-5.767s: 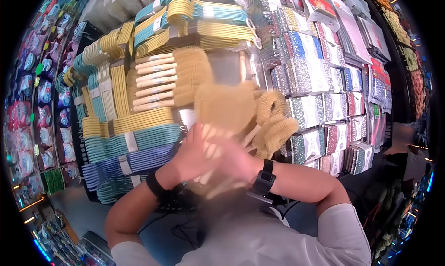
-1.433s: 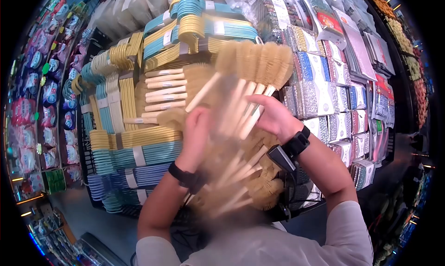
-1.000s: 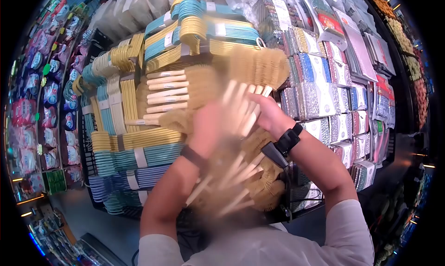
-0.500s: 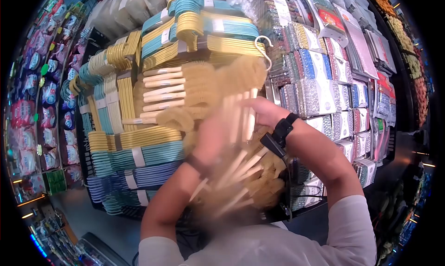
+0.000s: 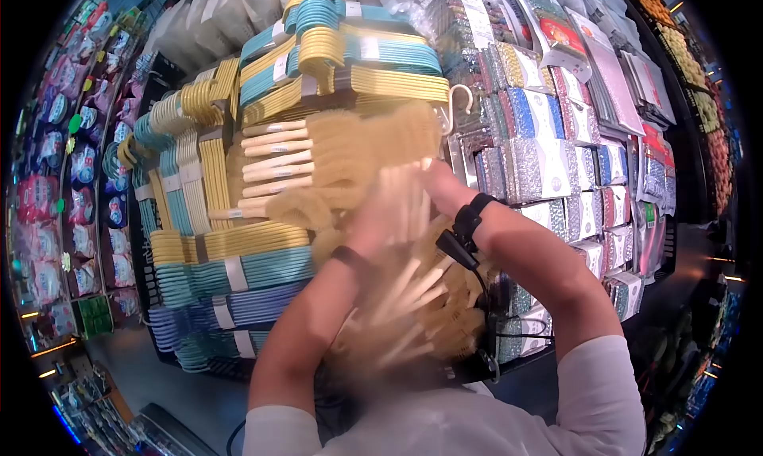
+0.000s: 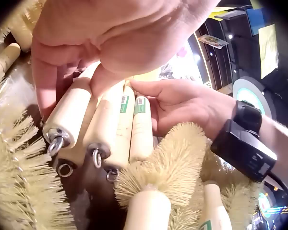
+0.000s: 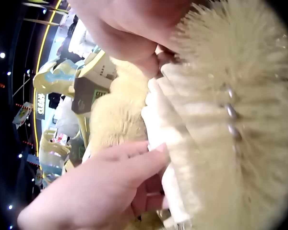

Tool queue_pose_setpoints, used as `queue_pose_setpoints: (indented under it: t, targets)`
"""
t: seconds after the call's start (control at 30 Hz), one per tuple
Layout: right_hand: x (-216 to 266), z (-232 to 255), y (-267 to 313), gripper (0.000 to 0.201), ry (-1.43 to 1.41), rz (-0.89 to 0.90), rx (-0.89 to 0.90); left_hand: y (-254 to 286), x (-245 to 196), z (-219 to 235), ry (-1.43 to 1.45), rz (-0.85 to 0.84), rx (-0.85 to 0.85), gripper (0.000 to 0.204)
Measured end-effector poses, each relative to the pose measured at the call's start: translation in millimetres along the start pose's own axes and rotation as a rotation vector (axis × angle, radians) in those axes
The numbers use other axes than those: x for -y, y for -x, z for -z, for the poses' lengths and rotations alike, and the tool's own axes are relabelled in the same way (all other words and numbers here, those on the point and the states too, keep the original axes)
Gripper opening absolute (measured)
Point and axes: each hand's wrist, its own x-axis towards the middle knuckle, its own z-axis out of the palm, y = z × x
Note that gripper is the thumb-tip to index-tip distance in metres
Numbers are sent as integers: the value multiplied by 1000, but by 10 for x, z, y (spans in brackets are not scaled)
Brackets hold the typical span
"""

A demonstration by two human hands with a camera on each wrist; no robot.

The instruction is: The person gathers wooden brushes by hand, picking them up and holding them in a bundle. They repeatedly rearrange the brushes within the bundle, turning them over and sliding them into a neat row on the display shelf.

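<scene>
A bunch of brushes with pale wooden handles (image 6: 69, 110) and tan bristles (image 5: 409, 134) is held between both hands, the bristle ends pointing away from the body. My left hand (image 5: 377, 217), blurred in the head view, grips the handles; its thumb and fingers close round them in the left wrist view. On the other side, my right hand (image 5: 447, 190) holds the same bunch, with its thumb against the handles. Metal hanging rings (image 6: 97, 158) show on the handle ends. Part of the bunch is hidden behind the fingers.
Several brushes lie in a row (image 5: 278, 170) left of the hands; more lie loosely piled (image 5: 421, 289) nearer the body. Stacked yellow and blue hangers (image 5: 230, 265) lie at the left, wrapped glittery packs (image 5: 540, 166) at the right. A white hook (image 5: 459, 110) sticks up beyond.
The fanned-out brushes have come closer together and moved slightly left and down over the row. Both hands have drawn nearer each other around the handles.
</scene>
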Motion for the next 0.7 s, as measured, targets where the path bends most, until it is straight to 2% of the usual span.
queue_pose_setpoints:
  t: [0.03,0.07,0.1,0.13,0.17,0.23,0.3,0.37,0.4,0.47,0.5,0.57,0.6,0.7]
  targets:
    - [56,13,28,20,-53,22,63,44,67,-87,-127,-45,-4,31]
    - [5,53,-21,21,91,214,168,55,42,-90,-255,-89,-14,31]
    - [-121,124,-124,21,235,405,271,25,-231,88,-147,107,76,31]
    - [-333,178,-294,21,314,563,328,10,-293,128,-116,164,103,31]
    - [-343,192,-337,21,381,727,375,-5,-356,167,-87,222,128,32]
    - [-389,258,-372,23,723,703,348,2,-215,88,-182,62,56,33]
    - [-172,244,-156,25,1074,551,306,-13,-117,43,-273,-101,-14,35]
    - [-75,209,-92,26,1171,494,261,-53,-153,72,-114,59,64,37]
    - [-65,183,-75,28,1166,481,235,-102,-337,246,89,304,178,39]
    - [-40,163,-46,27,1110,475,164,-128,-481,353,255,534,253,39]
    - [118,140,87,25,1117,494,138,-124,-525,326,217,521,216,38]
    - [194,136,98,22,1204,528,229,-110,-523,252,149,491,159,36]
    - [171,195,-8,21,1282,542,347,-91,-450,171,120,473,137,34]
    - [71,223,-101,24,1354,473,315,-86,-259,-21,-8,515,154,32]
